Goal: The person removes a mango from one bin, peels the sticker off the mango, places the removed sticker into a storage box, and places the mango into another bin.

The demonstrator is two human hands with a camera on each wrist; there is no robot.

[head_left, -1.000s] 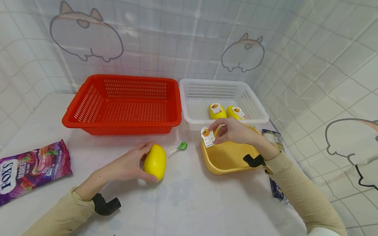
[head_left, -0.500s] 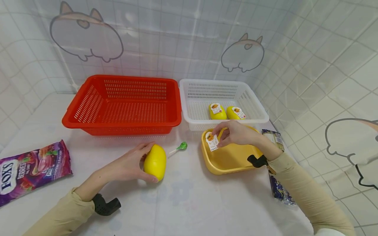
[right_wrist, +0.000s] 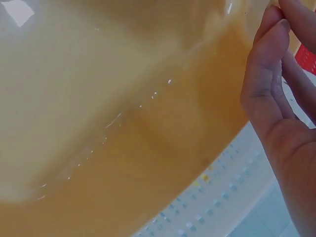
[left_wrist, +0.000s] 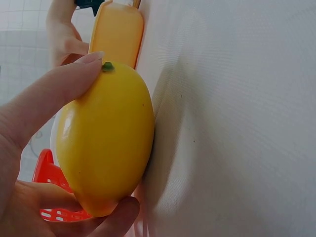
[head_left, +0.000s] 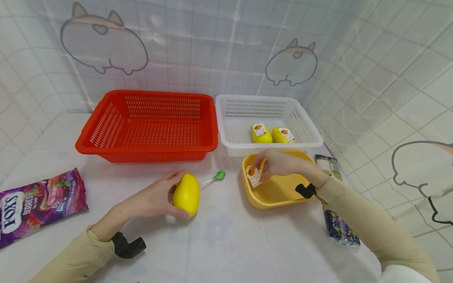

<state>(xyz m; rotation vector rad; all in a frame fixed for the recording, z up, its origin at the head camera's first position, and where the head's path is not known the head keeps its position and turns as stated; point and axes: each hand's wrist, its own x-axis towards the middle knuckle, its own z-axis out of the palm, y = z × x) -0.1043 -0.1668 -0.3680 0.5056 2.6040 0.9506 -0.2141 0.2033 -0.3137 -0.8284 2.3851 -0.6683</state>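
My left hand grips a yellow lemon-like fruit on the white cloth, thumb at one end and fingers at the other. The left wrist view shows a small green stem spot on this lemon, beside the thumb tip. Over the yellow-orange tub, my right hand pinches a white sticker with an orange fruit picture. The sticker hangs inside the tub's left end. In the right wrist view, the right hand's fingertips meet near the tub's wall.
A red basket stands at the back left. Beside it is a white basket holding two stickered yellow fruits. A green lollipop lies between the hands. A purple FOX'S bag lies left, a dark blue packet right.
My right hand has lowered the sticker from the tub's left rim into the tub, moving slightly right and down. The left hand keeps its hold on the lemon without moving.
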